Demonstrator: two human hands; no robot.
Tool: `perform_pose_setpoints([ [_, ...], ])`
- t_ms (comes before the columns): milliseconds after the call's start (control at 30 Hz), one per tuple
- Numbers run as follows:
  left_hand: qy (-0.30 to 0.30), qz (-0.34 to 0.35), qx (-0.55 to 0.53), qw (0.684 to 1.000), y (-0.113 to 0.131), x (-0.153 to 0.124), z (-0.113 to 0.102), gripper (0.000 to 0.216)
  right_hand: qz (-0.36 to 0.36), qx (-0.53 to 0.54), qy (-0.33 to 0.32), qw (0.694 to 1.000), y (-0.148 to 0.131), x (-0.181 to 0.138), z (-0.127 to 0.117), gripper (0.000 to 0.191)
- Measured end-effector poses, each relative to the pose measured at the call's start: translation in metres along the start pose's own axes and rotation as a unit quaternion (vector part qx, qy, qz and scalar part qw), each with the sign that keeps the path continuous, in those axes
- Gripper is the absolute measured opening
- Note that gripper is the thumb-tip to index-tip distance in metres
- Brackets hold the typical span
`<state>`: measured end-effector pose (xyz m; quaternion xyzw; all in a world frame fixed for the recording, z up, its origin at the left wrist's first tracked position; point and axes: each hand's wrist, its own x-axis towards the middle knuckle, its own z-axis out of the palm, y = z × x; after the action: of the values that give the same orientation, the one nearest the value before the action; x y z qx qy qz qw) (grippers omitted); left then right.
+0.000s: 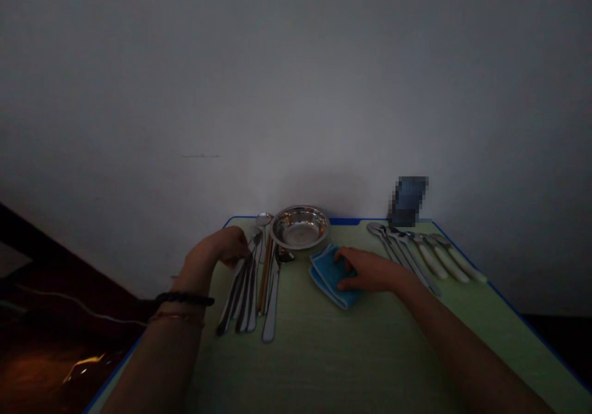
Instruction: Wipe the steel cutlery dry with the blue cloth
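Note:
On the left of the table, my left hand (pixel 232 244) is closed, with its fingertips at the upper ends of a group of metal cutlery (pixel 245 297). What it pinches there is hidden by the fingers and too dark to make out. My right hand (pixel 370 269) grips a folded blue cloth (pixel 330 272), thumb and fingers bent over its right side, and the cloth lies low over the tabletop. Beside the cutlery are wooden chopsticks (pixel 266 275) and a table knife (pixel 271 306). A round-headed spoon (pixel 263 219) lies behind them.
A shiny metal bowl (pixel 300 244) stands at the back of the pale green table (pixel 324 364), close to the wall. Long metal spoons (pixel 407 256) and several pale-handled utensils (pixel 456 263) lie at the right. A pixelated dark upright object (pixel 407 201) stands behind them.

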<state>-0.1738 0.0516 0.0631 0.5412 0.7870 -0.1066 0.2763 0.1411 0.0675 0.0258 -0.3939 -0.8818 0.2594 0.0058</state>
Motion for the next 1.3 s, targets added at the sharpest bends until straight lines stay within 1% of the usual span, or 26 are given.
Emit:
perform_pose_setpoints([
  [100, 0.045, 0.012, 0.018, 0.999, 0.005, 0.007, 0.006, 0.028, -0.001, 0.004, 0.001, 1.0, 0.001, 0.0, 0.001, 0.055],
  [233, 0.153, 0.052, 0.06, 0.985, 0.014, 0.018, 0.015, 0.028, 0.005, 0.003, -0.002, 1.0, 0.0, 0.0, 0.001, 0.053],
  [300, 0.196, 0.056, 0.078, 0.976, 0.018, 0.023, 0.021, 0.029, 0.006, 0.002, -0.001, 1.0, -0.001, 0.0, 0.0, 0.053],
  [367, 0.222, 0.048, 0.09, 0.97, 0.02, 0.026, 0.025, 0.029, 0.006, 0.0, -0.001, 1.0, -0.001, 0.0, 0.0, 0.053],
  [433, 0.236, 0.035, 0.096, 0.966, 0.02, 0.028, 0.028, 0.029, 0.006, -0.001, -0.001, 1.0, -0.002, 0.0, -0.001, 0.053],
  [567, 0.237, 0.011, 0.104, 0.966, 0.022, 0.03, 0.032, 0.029, 0.001, 0.002, -0.004, 1.0, -0.001, -0.001, -0.001, 0.052],
  [800, 0.159, -0.017, 0.117, 0.98, 0.03, 0.034, 0.035, 0.028, 0.005, 0.0, 0.0, 1.0, -0.001, -0.001, 0.0, 0.055],
  [967, 0.13, -0.025, 0.125, 0.983, 0.034, 0.026, 0.032, 0.029, -0.005, -0.004, 0.0, 1.0, -0.004, -0.002, -0.002, 0.054],
  [1200, 0.134, -0.011, 0.132, 0.982, 0.03, 0.024, 0.031, 0.028, 0.002, -0.012, 0.002, 1.0, -0.006, -0.004, -0.003, 0.054],
  [1300, 0.167, -0.006, 0.126, 0.978, 0.027, 0.023, 0.029, 0.028, 0.006, -0.009, 0.0, 1.0, -0.005, -0.004, -0.003, 0.054],
])
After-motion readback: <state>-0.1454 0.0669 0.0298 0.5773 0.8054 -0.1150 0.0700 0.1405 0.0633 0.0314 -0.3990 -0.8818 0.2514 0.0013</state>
